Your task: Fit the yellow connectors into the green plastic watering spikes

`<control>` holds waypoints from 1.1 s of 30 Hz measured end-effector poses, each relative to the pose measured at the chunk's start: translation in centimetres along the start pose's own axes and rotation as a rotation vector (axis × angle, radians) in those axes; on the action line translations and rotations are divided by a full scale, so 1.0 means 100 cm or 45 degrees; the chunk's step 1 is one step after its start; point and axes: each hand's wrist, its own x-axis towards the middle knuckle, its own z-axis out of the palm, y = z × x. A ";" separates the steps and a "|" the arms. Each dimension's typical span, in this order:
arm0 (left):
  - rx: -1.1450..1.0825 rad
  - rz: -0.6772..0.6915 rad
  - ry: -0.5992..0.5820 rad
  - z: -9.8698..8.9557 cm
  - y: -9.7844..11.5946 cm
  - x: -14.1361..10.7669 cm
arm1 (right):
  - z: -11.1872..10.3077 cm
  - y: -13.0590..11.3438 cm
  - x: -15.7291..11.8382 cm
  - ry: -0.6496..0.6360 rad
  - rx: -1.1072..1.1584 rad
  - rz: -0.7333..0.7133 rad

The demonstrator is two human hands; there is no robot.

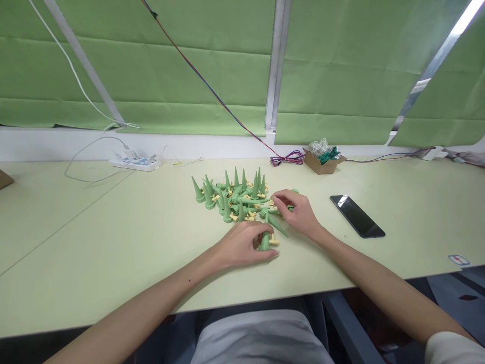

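My left hand (pixel 246 242) curves around an upright green plastic cone (pixel 264 243) near the front of the pile. A small yellow peg (pixel 274 239) sticks out of that cone's right side, above my thumb. At the pile's right edge, my right hand (pixel 294 207) has its fingertips pinched together beside some small yellow pieces; whatever is between them is too small to make out. Between my hands a loose green cone (pixel 278 226) lies on its side. The pile of green cones and yellow pegs (pixel 238 194) has several cones standing and others lying down.
A black phone (pixel 357 216) lies on the pale table (pixel 113 253) to the right. Behind it stands a small cardboard box (pixel 324 164) with crumpled wrapping, beside a bundled red and blue cable (pixel 288 158). At the back left is a white power strip (pixel 136 162) with cords.
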 end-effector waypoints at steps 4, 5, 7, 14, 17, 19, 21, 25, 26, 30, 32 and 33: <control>0.030 0.028 0.121 0.002 -0.004 0.000 | -0.001 -0.001 0.000 0.007 0.006 0.007; 0.022 0.020 0.160 0.003 -0.006 0.001 | -0.001 -0.002 0.001 0.007 0.007 0.009; -0.006 0.000 0.240 0.003 -0.008 0.002 | -0.001 -0.003 0.001 0.001 0.014 0.013; -0.083 -0.064 0.492 0.003 -0.013 0.004 | -0.003 -0.004 -0.001 0.003 0.034 0.023; -0.092 -0.072 0.550 0.004 -0.013 0.003 | -0.004 -0.006 -0.001 0.017 0.042 -0.008; -0.094 -0.071 0.575 0.004 -0.013 0.004 | -0.005 -0.008 -0.002 0.013 0.049 -0.033; -0.083 -0.065 0.589 0.004 -0.012 0.004 | -0.005 -0.010 -0.003 0.001 0.049 -0.058; -0.056 -0.050 0.619 0.005 -0.012 0.005 | -0.004 -0.010 -0.004 -0.034 0.040 -0.083; -0.052 -0.046 0.625 0.005 -0.012 0.005 | -0.003 -0.010 -0.005 -0.041 0.039 -0.086; -0.050 -0.033 0.637 0.006 -0.013 0.005 | -0.002 -0.010 -0.005 -0.064 0.052 -0.092; -0.062 -0.030 0.641 0.007 -0.013 0.004 | -0.002 -0.010 -0.005 -0.080 0.064 -0.096; -0.069 -0.029 0.642 0.007 -0.013 0.004 | -0.002 -0.010 -0.005 -0.087 0.069 -0.096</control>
